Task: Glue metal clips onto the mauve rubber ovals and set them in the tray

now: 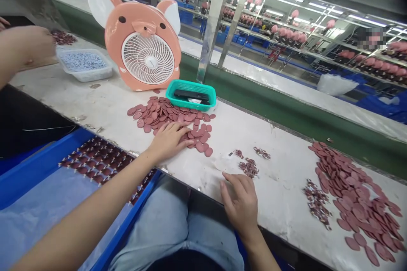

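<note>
Two bare hands are at the bench (282,190), neither clearly grasping anything. The left hand (170,142) is spread loosely over the near edge of a heap of reddish discs (159,112), fingertips among them and thumb held apart; whether a disc is caught beneath the fingers I cannot tell. The right hand (241,201) is relaxed and half curled at the bench edge, with a gap between thumb and forefinger and nothing showing there.

The discs look thin and overlap, so a light touch should serve best: slide one out with a fingertip, then lift it by its rim, since pressing down would likely drag several together. Working from the loose ones at the heap's near edge seems easier than digging into the middle. The right hand is best kept slack and free, close to the little clump of small parts (249,167) just beyond it; those look tangled and would probably part better with a pinch than a sweep.

Beyond the heap stands a green basket (187,105), with a pink fan (148,59) beside it. Far to the right lie more small parts (316,205), next to a larger disc pile (359,203); keeping the two from mixing would save sorting.
</note>
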Demonstrator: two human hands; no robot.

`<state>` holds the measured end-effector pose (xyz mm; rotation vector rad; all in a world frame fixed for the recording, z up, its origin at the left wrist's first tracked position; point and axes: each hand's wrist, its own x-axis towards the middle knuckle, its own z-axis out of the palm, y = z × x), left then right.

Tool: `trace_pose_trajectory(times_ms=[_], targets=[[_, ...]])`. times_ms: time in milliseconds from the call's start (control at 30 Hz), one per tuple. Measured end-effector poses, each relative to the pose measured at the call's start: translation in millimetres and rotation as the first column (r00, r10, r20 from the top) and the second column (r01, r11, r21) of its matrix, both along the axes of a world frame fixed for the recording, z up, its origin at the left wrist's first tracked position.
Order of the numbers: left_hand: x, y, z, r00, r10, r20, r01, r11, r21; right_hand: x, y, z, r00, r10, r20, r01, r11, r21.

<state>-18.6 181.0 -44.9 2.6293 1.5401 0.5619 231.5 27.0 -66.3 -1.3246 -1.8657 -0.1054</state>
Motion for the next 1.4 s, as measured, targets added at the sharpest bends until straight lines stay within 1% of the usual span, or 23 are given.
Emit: trace_pose_trajectory(times_ms=[200,267,333,367,433,500,567,633,667,700,767,867,967,1100,1167,1267,1333,1400], targets=[[-7,-42,-1.2,1.000,0.000,0.005,0.000,1.000,-0.024,1,1,2.3,1.000,0.010,-0.013,-0.010,1.000,-0.011],[-8,-50,1.3,1.000,0.002,0.008,-0.002,1.000,-0.027,0,1,3.0,1.000,0.007,-0.019,-0.007,1.000,-0.008],[-2,-50,6.2,1.000,0.008,0.013,-0.008,1.000,-0.021,0,1,3.2,1.000,0.003,-0.026,-0.003,1.000,-0.005],[6,-46,9.6,1.000,0.008,0.016,-0.008,1.000,-0.014,0,1,3.0,1.000,0.002,-0.031,-0.002,1.000,-0.005],[31,-28,16.7,1.000,-0.017,0.018,0.017,1.000,0.001,0,2,2.3,0.999,0.000,-0.040,0.000,1.000,-0.007],[63,0,22.3,0.997,-0.076,0.004,0.076,0.997,0.001,0,1,1.6,0.999,-0.003,-0.048,0.003,1.000,-0.009],[93,32,24.4,0.990,-0.140,-0.022,0.140,0.990,-0.015,0,1,1.2,0.998,-0.011,-0.056,0.011,1.000,-0.012],[112,59,22.8,0.983,-0.175,-0.055,0.173,0.984,-0.046,0,1,1.3,0.998,-0.025,-0.064,0.024,1.000,-0.017],[116,68,21.0,0.982,-0.178,-0.068,0.174,0.983,-0.060,0,1,1.3,0.997,-0.032,-0.067,0.030,0.999,-0.020],[117,73,18.8,0.981,-0.176,-0.078,0.170,0.983,-0.073,0,1,1.5,0.997,-0.037,-0.069,0.036,0.999,-0.023],[109,75,13.9,0.982,-0.165,-0.090,0.157,0.984,-0.088,0,2,1.6,0.996,-0.046,-0.072,0.044,0.999,-0.032],[85,60,8.4,0.983,-0.154,-0.102,0.144,0.985,-0.098,1,4,1.4,0.996,-0.052,-0.076,0.048,0.997,-0.053],[63,40,6.6,0.983,-0.141,-0.117,0.129,0.986,-0.109,0,4,0.9,0.996,-0.043,-0.080,0.038,0.997,-0.069],[48,25,5.8,0.984,-0.125,-0.124,0.111,0.987,-0.114,-3,1,1.5,0.996,-0.043,-0.084,0.037,0.997,-0.070],[45,21,5.6,0.986,-0.115,-0.121,0.102,0.988,-0.114,1,0,3.8,0.995,-0.059,-0.082,0.052,0.996,-0.075],[41,15,7.5,0.990,-0.102,-0.101,0.090,0.989,-0.114,26,13,9.4,0.990,-0.130,-0.058,0.123,0.986,-0.112],[39,10,11.1,0.992,-0.102,-0.074,0.094,0.991,-0.100,54,32,12.0,0.978,-0.207,-0.022,0.200,0.966,-0.164],[35,3,16.5,0.994,-0.101,-0.037,0.098,0.992,-0.073,82,55,11.0,0.961,-0.276,0.019,0.272,0.934,-0.232]])
